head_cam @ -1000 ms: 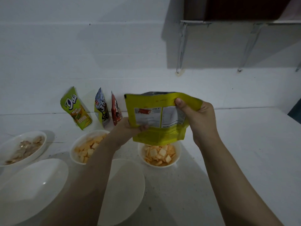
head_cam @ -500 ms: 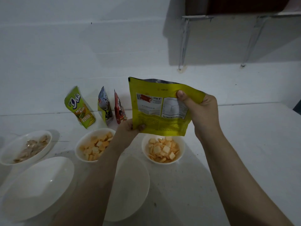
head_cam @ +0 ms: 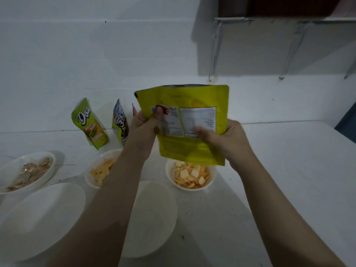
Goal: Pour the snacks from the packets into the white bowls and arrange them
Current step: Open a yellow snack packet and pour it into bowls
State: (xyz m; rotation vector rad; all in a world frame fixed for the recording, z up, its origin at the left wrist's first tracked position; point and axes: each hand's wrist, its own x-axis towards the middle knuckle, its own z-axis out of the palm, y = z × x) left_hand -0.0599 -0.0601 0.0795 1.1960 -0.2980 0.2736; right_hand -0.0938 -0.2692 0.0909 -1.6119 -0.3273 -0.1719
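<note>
I hold a yellow snack packet (head_cam: 192, 149) upright above the table, its back label facing me. My left hand (head_cam: 143, 128) pinches its left edge near the top. My right hand (head_cam: 229, 139) grips its right side lower down. Under the packet stands a small white bowl (head_cam: 211, 182) filled with orange and pale square crackers. Another small bowl of crackers (head_cam: 92, 174) sits to the left, partly hidden by my left forearm. An oval bowl (head_cam: 45, 170) at the far left holds brownish snacks.
Two empty white oval bowls lie near me: one (head_cam: 42, 218) at the left and one (head_cam: 154, 218) between my forearms. Three packets lean on the wall: a green one (head_cam: 89, 124), a grey-blue one (head_cam: 119, 124) and a red one (head_cam: 134, 110), mostly hidden. A wall shelf (head_cam: 289, 20) hangs upper right.
The packet has turned more upright and its top edge has risen. My left hand moved from the packet's bottom corner up to its left edge; my right hand slid down its right side.
</note>
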